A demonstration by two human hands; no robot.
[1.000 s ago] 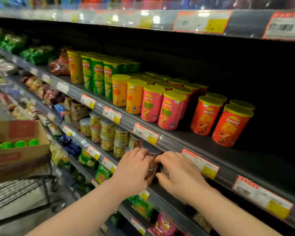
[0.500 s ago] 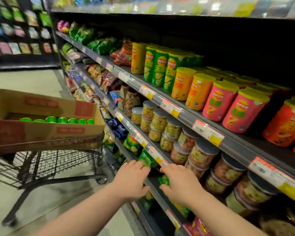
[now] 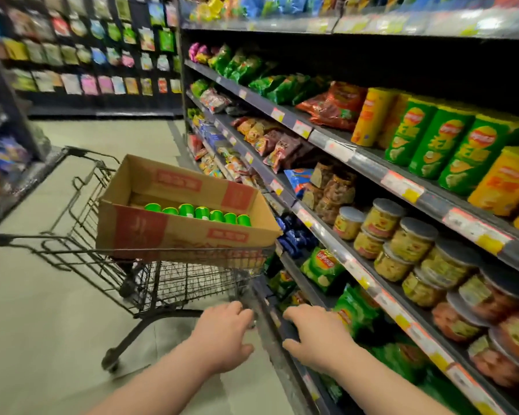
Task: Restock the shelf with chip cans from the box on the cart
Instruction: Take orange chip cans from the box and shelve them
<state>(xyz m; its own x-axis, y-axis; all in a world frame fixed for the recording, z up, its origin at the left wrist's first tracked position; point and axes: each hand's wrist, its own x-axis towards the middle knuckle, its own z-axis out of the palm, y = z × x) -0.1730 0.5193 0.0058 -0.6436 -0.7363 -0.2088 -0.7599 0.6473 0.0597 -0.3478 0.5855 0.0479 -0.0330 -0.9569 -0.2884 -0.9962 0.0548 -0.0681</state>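
Chip cans (image 3: 198, 212): green lids, one row in box (image 3: 174, 232) on cart (image 3: 177, 277).
Your left hand (image 3: 222, 336): loosely curled, empty, near cart.
Your right hand (image 3: 315, 339): relaxed, empty, by lower shelf (image 3: 282, 366).

Open-topped brown cardboard box (image 3: 174, 235) leaves green-lidded chip cans (image 3: 202, 213) reachable from above; the black wire cart (image 3: 198, 275) rims its front; packed dark shelves (image 3: 369, 167) wall the right.

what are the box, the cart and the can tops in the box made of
Box: looks like cardboard, matt brown, red printed panels, folded flaps.
Cart: metal wire, dark finish, open mesh basket.
Can tops: probably plastic, glossy bright green; too small to be sure.
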